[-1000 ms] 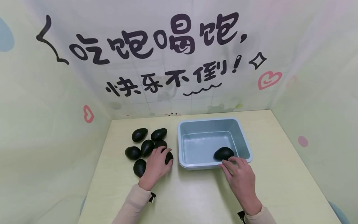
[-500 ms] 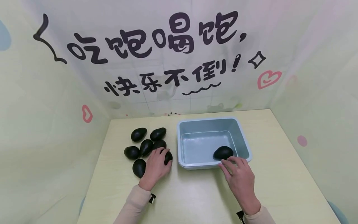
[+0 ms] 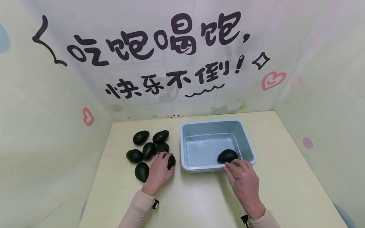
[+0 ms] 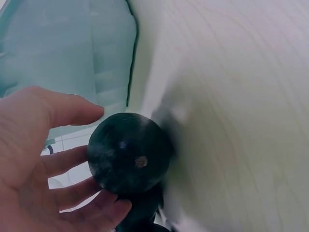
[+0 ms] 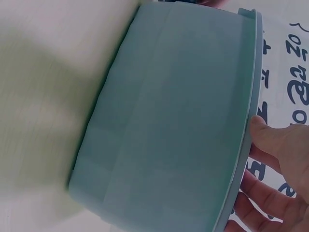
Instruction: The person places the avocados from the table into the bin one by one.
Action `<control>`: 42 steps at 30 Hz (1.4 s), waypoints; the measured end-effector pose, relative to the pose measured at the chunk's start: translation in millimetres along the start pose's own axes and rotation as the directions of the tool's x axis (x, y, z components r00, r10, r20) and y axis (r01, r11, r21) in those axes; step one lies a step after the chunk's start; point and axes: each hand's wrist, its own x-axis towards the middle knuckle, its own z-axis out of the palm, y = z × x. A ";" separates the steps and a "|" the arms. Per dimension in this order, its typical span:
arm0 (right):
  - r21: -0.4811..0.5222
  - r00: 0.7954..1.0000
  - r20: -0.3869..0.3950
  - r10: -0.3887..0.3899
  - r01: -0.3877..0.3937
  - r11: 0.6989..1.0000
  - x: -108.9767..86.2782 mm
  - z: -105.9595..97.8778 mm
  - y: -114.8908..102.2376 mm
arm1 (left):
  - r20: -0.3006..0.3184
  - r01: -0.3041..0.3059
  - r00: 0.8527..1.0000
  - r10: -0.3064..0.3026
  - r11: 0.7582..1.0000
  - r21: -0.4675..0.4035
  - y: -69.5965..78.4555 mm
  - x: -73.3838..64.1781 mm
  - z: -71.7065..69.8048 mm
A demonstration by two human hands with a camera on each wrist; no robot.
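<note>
In the head view my left hand (image 3: 159, 171) curls over a dark avocado (image 3: 171, 162) at the right side of a loose group of avocados. Seen from the left wrist, the thumb tip is at the upper edge of this rounded avocado (image 4: 128, 154), with the other fingers along its far side. Several more avocados lie beside and behind that hand. My right hand (image 3: 246, 185) pinches the front rim of a light blue plastic bin (image 3: 212, 121), thumb outside and fingers over the edge. One avocado (image 3: 227, 156) lies inside the bin, close to those fingers.
The bin stands on a pale wood-grain table (image 3: 196, 202), right of the avocado group. A printed cloth backdrop (image 3: 176, 88) rises behind the table's rear edge and at both sides. Another avocado (image 3: 142, 172) sits just left of my left wrist.
</note>
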 end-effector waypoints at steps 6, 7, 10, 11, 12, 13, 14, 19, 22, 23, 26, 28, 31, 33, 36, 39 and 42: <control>-0.008 1.000 -0.018 0.001 -0.001 1.000 -0.6 0.8 -0.5 | -0.028 -0.007 1.000 0.007 1.000 -0.019 -3.1 -0.1 5.8; -0.011 1.000 -0.020 0.003 -0.003 1.000 -0.7 0.8 -0.7 | -0.032 -0.009 0.999 0.008 1.000 -0.017 -3.5 0.2 6.8; -0.014 1.000 -0.024 0.010 -0.011 1.000 -1.3 0.7 -1.2 | -0.035 -0.009 0.999 0.009 1.000 -0.011 -4.1 1.2 9.1; -0.014 1.000 -0.025 0.013 -0.013 1.000 -1.5 0.6 -1.4 | -0.034 -0.009 0.999 0.008 1.000 -0.012 -4.1 1.5 9.5; -0.013 1.000 -0.026 0.016 -0.016 1.000 -1.7 0.5 -1.6 | -0.032 -0.007 0.999 0.007 1.000 -0.014 -4.1 1.7 9.9; -0.012 0.999 -0.026 0.018 -0.018 1.000 -1.8 0.5 -1.7 | -0.029 -0.004 1.000 0.004 1.000 -0.016 -4.1 1.8 10.2; -0.011 0.999 -0.026 0.020 -0.020 1.000 -1.9 0.5 -1.8 | -0.026 -0.001 1.000 0.001 1.000 -0.020 -3.8 1.8 10.1; -0.005 0.999 -0.030 0.026 -0.026 1.000 -2.5 0.6 -1.9 | -0.008 0.011 1.000 -0.012 0.999 -0.042 -3.2 2.2 9.9; -0.004 0.999 -0.033 0.028 -0.029 1.000 -3.0 1.0 -1.7 | -0.008 0.007 1.000 -0.007 0.999 -0.051 -3.5 2.5 10.8; -0.003 0.999 -0.033 0.029 -0.029 1.000 -3.2 1.1 -1.6 | -0.009 0.005 1.000 -0.005 0.999 -0.054 -3.8 2.6 11.4; -0.001 0.999 -0.036 0.029 -0.029 1.000 -3.3 1.5 -1.3 | -0.007 0.006 1.000 -0.006 0.998 -0.064 -4.3 2.8 12.3; -0.001 0.999 -0.036 0.030 -0.030 1.000 -3.3 1.5 -1.2 | 0.000 0.011 1.000 -0.011 0.997 -0.070 -4.3 3.0 12.0; -0.002 0.999 -0.034 0.033 -0.033 0.999 -3.5 1.4 -1.4 | 0.015 0.020 1.000 -0.019 0.996 -0.082 -3.6 3.1 9.6; -0.005 0.999 -0.032 0.034 -0.034 0.999 -3.6 1.3 -1.6 | 0.026 0.024 0.999 -0.022 0.996 -0.088 -3.1 3.2 7.7; -0.006 0.999 -0.030 0.034 -0.034 0.999 -3.7 1.2 -1.9 | 0.034 0.020 0.999 -0.017 0.996 -0.088 -3.2 3.3 6.0; -0.008 0.999 -0.027 0.036 -0.036 0.999 -3.7 1.4 -2.1 | 0.041 0.014 0.999 -0.011 0.997 -0.075 -4.5 3.8 5.4; -0.007 0.999 -0.025 0.043 -0.043 0.999 -3.9 1.5 -2.5 | 0.052 0.009 0.999 -0.006 0.998 -0.062 -5.7 4.7 4.3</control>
